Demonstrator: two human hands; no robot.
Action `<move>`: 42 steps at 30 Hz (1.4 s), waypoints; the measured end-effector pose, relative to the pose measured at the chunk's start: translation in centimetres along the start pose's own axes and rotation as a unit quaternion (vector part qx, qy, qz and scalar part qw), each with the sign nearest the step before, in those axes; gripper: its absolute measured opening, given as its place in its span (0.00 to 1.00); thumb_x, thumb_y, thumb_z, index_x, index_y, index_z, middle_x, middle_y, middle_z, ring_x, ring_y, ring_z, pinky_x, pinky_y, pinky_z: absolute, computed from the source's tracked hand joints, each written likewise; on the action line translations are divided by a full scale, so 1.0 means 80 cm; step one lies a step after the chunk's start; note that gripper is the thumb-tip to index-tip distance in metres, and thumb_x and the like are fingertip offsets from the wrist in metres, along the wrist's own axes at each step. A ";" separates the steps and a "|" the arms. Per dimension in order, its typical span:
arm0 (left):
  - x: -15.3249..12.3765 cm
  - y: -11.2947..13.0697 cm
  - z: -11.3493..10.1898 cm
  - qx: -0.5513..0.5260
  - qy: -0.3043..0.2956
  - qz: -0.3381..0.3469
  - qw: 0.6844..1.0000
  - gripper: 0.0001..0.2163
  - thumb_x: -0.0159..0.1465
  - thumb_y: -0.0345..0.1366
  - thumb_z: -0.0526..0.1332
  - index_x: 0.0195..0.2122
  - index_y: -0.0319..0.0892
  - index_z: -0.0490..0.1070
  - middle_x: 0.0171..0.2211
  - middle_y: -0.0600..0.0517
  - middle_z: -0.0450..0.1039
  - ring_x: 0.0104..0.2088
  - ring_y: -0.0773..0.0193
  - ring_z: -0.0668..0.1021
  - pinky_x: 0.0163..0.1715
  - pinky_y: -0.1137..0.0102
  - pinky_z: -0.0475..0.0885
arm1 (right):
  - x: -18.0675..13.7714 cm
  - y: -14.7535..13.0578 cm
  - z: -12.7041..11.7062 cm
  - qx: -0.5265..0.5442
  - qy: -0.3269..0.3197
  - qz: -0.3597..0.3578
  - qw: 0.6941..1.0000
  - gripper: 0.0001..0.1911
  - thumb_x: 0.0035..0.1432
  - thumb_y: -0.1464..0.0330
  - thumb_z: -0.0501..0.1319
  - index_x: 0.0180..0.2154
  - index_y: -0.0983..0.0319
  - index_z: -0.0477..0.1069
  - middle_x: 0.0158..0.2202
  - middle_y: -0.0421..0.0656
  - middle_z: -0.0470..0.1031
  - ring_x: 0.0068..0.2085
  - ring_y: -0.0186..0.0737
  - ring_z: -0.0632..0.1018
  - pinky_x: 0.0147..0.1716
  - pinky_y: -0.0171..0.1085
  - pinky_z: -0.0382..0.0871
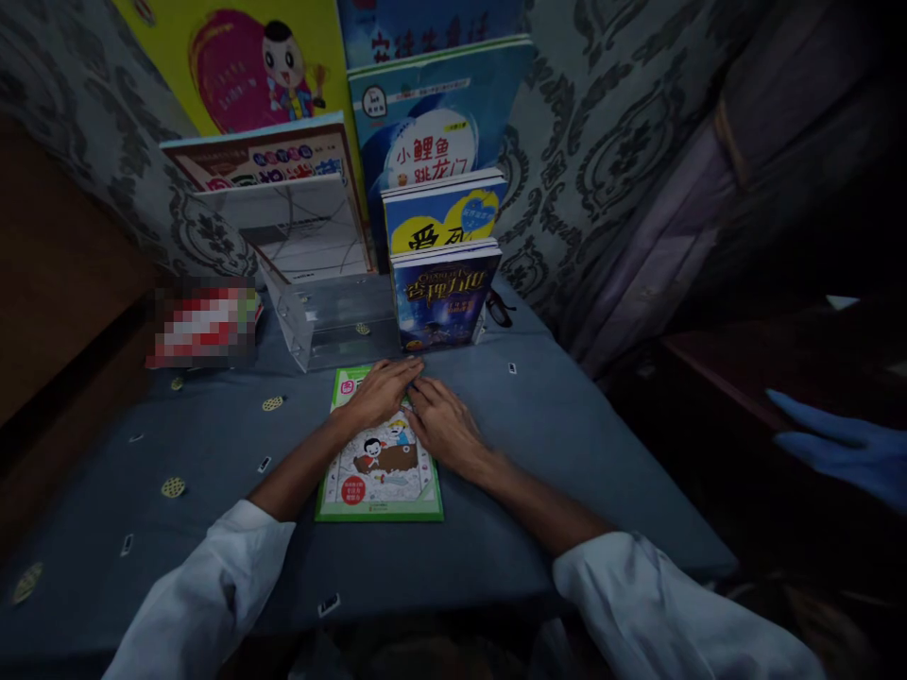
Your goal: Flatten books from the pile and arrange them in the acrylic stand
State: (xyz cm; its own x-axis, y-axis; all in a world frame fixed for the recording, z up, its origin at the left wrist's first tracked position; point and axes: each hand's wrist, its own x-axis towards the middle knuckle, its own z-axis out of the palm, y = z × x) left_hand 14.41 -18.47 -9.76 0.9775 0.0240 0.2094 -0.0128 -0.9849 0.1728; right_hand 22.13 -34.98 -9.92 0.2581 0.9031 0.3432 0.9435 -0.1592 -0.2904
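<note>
A green-edged children's book (383, 486) lies on the grey-blue cloth of the table, its cover picture facing up. Across the upper part of its cover rests my left hand (383, 389), palm down with fingers stretched out. My right hand (448, 425) lies flat at the book's upper right side, and its fingertips meet those of the left. Both hands hide much of the book's top. Just beyond them, a dark blue book (443, 297) stands upright in a clear rack (340, 331).
Behind it stand a yellow-and-blue book (407, 212), a blue picture book (439, 113) and a large yellow book (233, 66). A white-backed book (298, 227) leans at the rack's left. A blurred red-and-white item (205, 326) lies farther left. Blue glove-like fingers (843, 444) show at the right.
</note>
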 end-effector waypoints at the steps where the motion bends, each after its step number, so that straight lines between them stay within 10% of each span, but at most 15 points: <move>1: 0.002 0.000 0.000 -0.003 -0.003 -0.001 1.000 0.24 0.67 0.25 0.50 0.64 0.39 0.64 0.65 0.43 0.66 0.66 0.60 0.68 0.63 0.58 0.63 | 0.000 0.000 -0.001 0.000 -0.003 0.000 1.000 0.19 0.68 0.68 0.54 0.56 0.70 0.72 0.57 0.59 0.74 0.60 0.54 0.71 0.59 0.53 0.69; 42: -0.054 0.072 -0.026 -0.003 -0.077 0.024 0.997 0.24 0.67 0.28 0.54 0.65 0.35 0.63 0.67 0.41 0.62 0.68 0.58 0.65 0.66 0.59 0.59 | -0.070 -0.023 -0.025 0.112 -0.004 -0.051 0.992 0.16 0.65 0.73 0.53 0.50 0.68 0.74 0.51 0.56 0.76 0.56 0.53 0.73 0.58 0.53 0.70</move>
State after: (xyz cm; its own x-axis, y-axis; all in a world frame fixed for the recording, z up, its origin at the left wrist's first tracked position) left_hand 9.66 -23.91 -7.65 0.9965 -0.0502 0.0667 -0.0610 -0.9833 0.1717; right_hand 19.37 -40.56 -9.54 0.1618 0.9135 0.3734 0.8941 0.0245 -0.4473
